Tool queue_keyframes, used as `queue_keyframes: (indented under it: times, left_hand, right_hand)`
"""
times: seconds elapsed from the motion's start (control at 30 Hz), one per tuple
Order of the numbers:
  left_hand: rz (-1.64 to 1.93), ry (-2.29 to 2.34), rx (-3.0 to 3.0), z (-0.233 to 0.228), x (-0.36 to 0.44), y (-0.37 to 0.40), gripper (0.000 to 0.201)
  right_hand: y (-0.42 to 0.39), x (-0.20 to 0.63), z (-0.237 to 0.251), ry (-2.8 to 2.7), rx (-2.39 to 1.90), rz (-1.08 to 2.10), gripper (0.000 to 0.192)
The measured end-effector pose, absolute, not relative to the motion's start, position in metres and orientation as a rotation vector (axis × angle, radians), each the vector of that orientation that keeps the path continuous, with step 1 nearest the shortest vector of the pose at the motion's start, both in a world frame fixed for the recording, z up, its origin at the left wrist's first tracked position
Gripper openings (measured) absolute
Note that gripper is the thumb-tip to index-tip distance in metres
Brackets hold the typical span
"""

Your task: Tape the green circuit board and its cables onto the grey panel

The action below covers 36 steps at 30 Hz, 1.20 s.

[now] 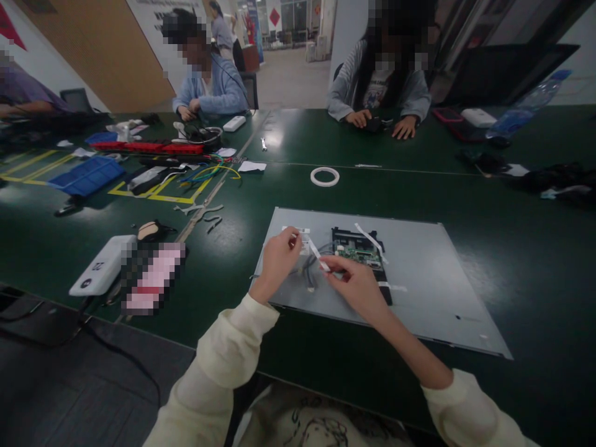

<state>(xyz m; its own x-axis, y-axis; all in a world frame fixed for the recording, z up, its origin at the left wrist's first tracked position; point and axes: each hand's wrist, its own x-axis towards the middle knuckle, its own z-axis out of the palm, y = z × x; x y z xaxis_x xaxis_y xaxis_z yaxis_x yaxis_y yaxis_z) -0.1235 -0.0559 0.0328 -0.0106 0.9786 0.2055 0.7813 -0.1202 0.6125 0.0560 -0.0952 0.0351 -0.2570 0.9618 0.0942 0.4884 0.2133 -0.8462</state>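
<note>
In the head view, the right hand (pixel 351 280) pinched the lower end of one white strip (pixel 315 249) above one grey panel (pixel 431 279) on the green surface (pixel 261 192). The left hand (pixel 280 253) had its fingertips drawn together by the strip's upper end; whether they gripped it could not be told. Two more white strips (pixel 367 236) lay at one black-framed circuit board (pixel 356 252) on the panel. One white ring (pixel 325 185) lay well past the panel's far edge. A narrow band separated the panel from the surface's near edge; wider room opened leftward, toward one white box (pixel 105 266).
</note>
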Motion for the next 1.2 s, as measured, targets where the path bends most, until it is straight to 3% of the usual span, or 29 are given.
queue_keyframes:
  times: [0.17,0.47,0.63,0.93,1.2]
  left_hand:
    - [0.934,1.734,1.887,0.021,-0.116,-0.053,0.022]
    - [1.066,1.367,1.381,0.017,-0.113,-0.046,0.019]
    - [1.117,1.439,1.432,0.013,-0.112,-0.045,0.018]
    - [1.084,1.243,1.259,0.022,-0.108,-0.051,0.027]
    - [1.293,1.433,1.602,0.017,-0.111,-0.051,0.011]
  right_hand:
    - [-0.092,0.059,0.02,-2.019,-1.164,0.581,0.018]
    - [-0.094,0.062,0.01,-2.218,-0.802,0.184,0.018]
    - [-0.099,0.062,0.016,-2.17,-0.752,-0.037,0.017]
    - [-0.098,0.063,0.013,-2.12,-0.774,-0.117,0.018]
    - [-0.099,0.059,0.016,-2.228,-0.91,-0.172,0.016]
